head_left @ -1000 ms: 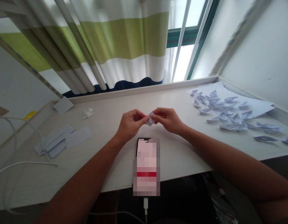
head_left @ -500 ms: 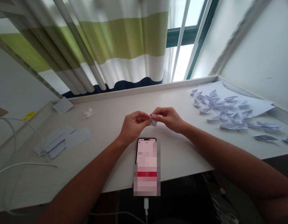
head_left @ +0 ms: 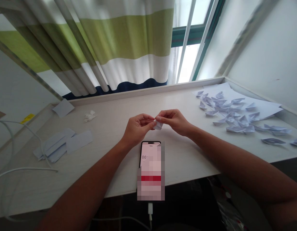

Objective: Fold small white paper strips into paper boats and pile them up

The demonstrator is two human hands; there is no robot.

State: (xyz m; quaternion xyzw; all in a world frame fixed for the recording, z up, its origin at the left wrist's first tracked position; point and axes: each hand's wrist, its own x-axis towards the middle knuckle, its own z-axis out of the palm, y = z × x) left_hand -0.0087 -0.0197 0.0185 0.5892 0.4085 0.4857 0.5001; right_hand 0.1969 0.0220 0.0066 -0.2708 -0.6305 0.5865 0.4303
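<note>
Between my two hands is a small folded piece of white paper (head_left: 158,125), held above the middle of the white table (head_left: 117,118). My left hand (head_left: 139,127) pinches its left side between thumb and fingers. From the right, my right hand (head_left: 173,120) grips its upper edge with thumb and forefinger. Fingers cover part of the paper, so its full shape is hidden. Just below the hands lies a phone (head_left: 150,160) with a lit screen, partly blurred out. Many folded paper boats (head_left: 243,120) sit at the right side of the table.
White sheets (head_left: 266,104) lie under some of the boats. At left are stacked paper pieces (head_left: 58,144), a single sheet (head_left: 63,108), a crumpled paper (head_left: 90,116) and a looping white cable (head_left: 25,169). A charging plug (head_left: 150,208) hangs below the phone. A raised rim (head_left: 139,92) borders the back.
Both hands stay in nearly the same place, still pinching the paper. Slightly more of the folded paper shows below the fingers. The view has shifted a little.
</note>
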